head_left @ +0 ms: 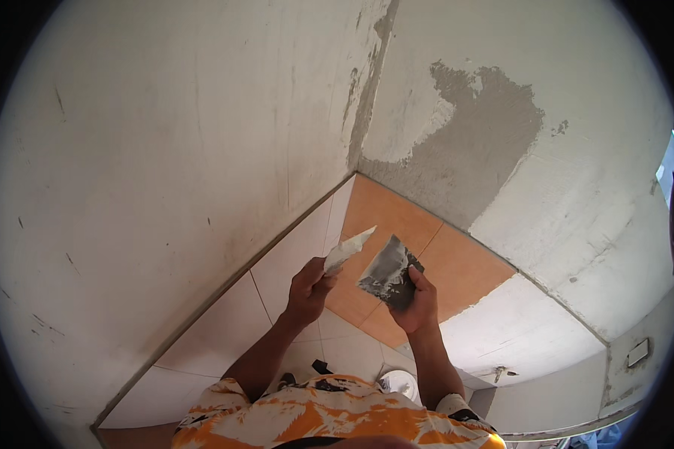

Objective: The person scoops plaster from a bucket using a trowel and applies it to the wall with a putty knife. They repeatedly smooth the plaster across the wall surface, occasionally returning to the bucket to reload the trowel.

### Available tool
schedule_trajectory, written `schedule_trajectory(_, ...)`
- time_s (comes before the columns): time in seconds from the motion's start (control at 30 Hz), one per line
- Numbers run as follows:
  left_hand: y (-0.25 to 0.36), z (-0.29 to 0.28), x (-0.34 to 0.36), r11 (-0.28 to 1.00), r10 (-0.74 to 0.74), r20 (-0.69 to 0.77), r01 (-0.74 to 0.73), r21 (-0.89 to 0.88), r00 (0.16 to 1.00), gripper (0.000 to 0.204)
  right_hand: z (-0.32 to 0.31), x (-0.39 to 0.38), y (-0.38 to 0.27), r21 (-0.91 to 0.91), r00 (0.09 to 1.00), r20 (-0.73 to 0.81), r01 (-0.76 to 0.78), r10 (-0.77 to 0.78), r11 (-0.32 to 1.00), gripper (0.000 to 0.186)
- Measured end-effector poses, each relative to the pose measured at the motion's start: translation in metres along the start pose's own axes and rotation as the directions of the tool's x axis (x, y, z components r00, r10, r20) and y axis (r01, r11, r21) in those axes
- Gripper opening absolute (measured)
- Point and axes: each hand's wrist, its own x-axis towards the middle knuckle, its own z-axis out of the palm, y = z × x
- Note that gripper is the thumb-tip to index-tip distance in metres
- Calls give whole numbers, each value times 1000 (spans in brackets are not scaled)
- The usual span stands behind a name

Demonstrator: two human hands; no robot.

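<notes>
At the bottom of the frame an orange-and-white patterned shirt filled the edge, and just right of centre below the forearms I could see a small white bucket on the tiled floor. In mid-frame the left hand had its fingers wrapped tight round the handle of a narrow putty knife, blade pointing up-right. Just beside it the right hand pinched a broad scraper smeared with grey filler, thumb on top. The two blades sat near each other, not touching. I judged that wet filler could slide off the tilted scraper onto the orange tile. Farther off, upper right, the grey patch on the wall looked rough; a loaded blade dragged unevenly might ridge it.
</notes>
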Motion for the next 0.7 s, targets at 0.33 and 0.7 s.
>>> schedule_trajectory(0.33,12,-2,-10,801,83,152,-156,578,985,42,19,-25,-49,-57,972,171,175,-163,983,33)
schedule_trajectory(0.7,46,-32,-3,673,-452,541,669,-316,709,28,4,-17,-49,-419,475,877,830,74,-368,66)
